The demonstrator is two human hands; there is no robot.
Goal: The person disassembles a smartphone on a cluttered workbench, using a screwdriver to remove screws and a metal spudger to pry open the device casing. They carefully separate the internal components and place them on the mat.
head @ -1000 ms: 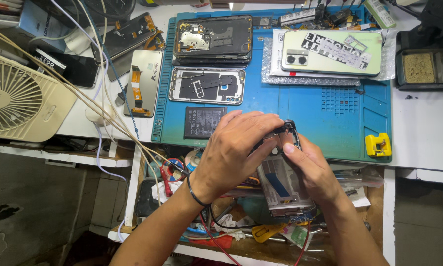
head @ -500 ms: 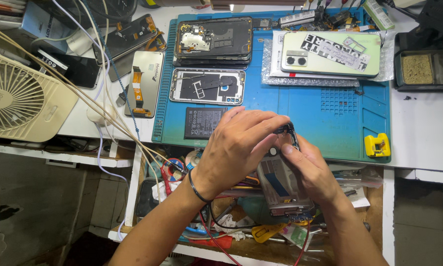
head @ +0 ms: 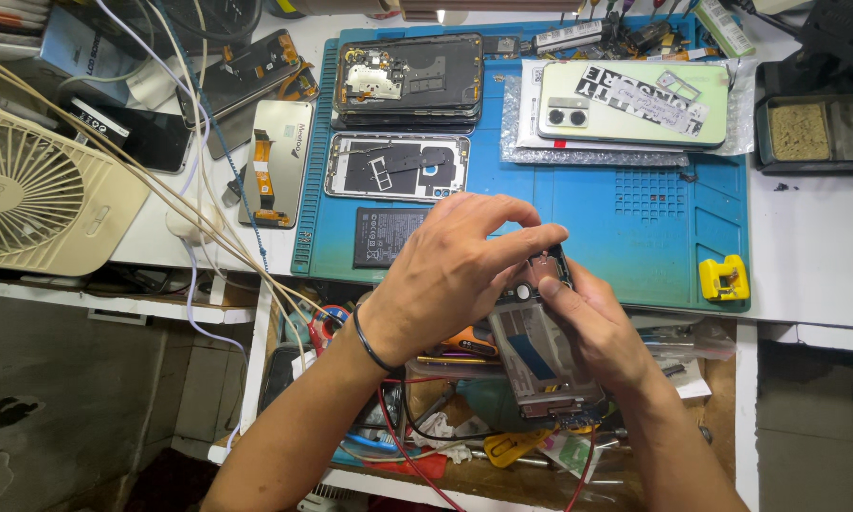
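An opened phone body (head: 540, 351) with bare grey internals is held over the near edge of the blue work mat (head: 635, 237). My right hand (head: 602, 327) grips it from the right side, thumb on its upper end. My left hand (head: 455, 275) arches over the top of the phone, fingertips pinching at a small part near the camera corner. A black band sits on my left wrist. The phone's upper left part is hidden under my left hand.
On the mat lie a black battery (head: 389, 237), a phone frame (head: 398, 168), another opened phone (head: 409, 71), a green back cover (head: 630, 104) and a yellow tool (head: 724, 280). A beige fan (head: 38, 194) stands left. A sponge tray (head: 806, 133) sits right. Below is an open drawer of tools (head: 464, 427).
My left hand has shifted slightly, its fingers spreading over the phone's top end. The phone and my right hand stay almost where they were.
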